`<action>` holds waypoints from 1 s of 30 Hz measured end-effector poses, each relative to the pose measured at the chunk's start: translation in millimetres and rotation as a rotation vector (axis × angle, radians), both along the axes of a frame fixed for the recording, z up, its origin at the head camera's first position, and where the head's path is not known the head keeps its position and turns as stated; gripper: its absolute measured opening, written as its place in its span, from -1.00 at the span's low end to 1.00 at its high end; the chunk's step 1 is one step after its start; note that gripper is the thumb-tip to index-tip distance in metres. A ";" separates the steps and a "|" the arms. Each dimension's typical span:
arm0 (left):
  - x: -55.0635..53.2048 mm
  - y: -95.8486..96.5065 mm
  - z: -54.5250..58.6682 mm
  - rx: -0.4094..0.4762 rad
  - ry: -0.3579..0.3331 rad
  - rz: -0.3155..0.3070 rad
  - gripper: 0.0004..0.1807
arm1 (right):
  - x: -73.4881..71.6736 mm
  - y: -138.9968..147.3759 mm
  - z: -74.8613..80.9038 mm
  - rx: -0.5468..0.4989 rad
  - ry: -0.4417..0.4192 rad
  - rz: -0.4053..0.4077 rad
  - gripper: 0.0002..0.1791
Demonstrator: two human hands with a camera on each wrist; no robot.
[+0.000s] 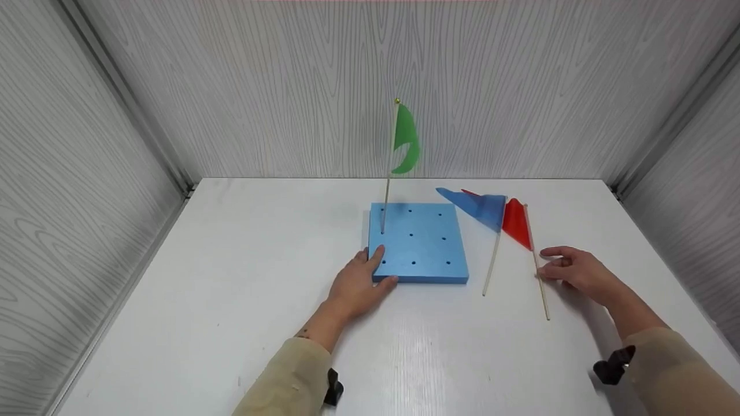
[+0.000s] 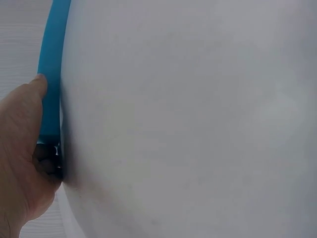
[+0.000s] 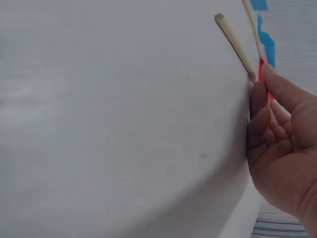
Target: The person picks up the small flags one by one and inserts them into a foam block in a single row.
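Note:
A square blue board (image 1: 428, 248) with rows of small holes lies mid-table. My left hand (image 1: 355, 286) grips its near left corner, with the thumb (image 2: 39, 87) along the front side and a finger on top. From a hole in the left row rises a green flag (image 1: 403, 124) on a thin stick, nearly upright. To the board's right lies a red flag (image 1: 516, 224). Thumb and index finger of my right hand (image 1: 584, 276) pinch its wooden stick (image 3: 235, 44) partway down. A blue flag (image 1: 483, 206) lies between, its cloth covering much of the red one.
The white tabletop (image 1: 231, 277) has grey wood-grain walls (image 1: 289, 86) at the back and both sides. Each sleeve carries a small black device, one at the left cuff (image 1: 333, 388) and another at the right cuff (image 1: 614, 365).

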State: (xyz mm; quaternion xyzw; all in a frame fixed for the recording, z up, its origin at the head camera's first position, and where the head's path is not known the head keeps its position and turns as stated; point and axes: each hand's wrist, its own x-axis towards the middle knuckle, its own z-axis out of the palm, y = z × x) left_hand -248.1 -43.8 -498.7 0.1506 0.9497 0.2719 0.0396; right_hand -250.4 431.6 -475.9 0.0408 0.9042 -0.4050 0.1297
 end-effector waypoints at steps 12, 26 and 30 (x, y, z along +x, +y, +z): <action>-1.0 0.3 2.0 0.008 0.020 -0.015 -0.11 | -5.0 -8.1 -2.8 0.056 0.013 -0.059 -0.27; -1.2 -0.3 -0.6 -0.008 0.019 0.004 -0.11 | -4.3 -8.2 -2.7 0.060 0.041 -0.106 -0.34; -1.1 -0.2 -0.7 -0.013 0.024 0.004 -0.11 | -4.7 -9.2 -2.0 0.064 0.036 -0.122 -0.37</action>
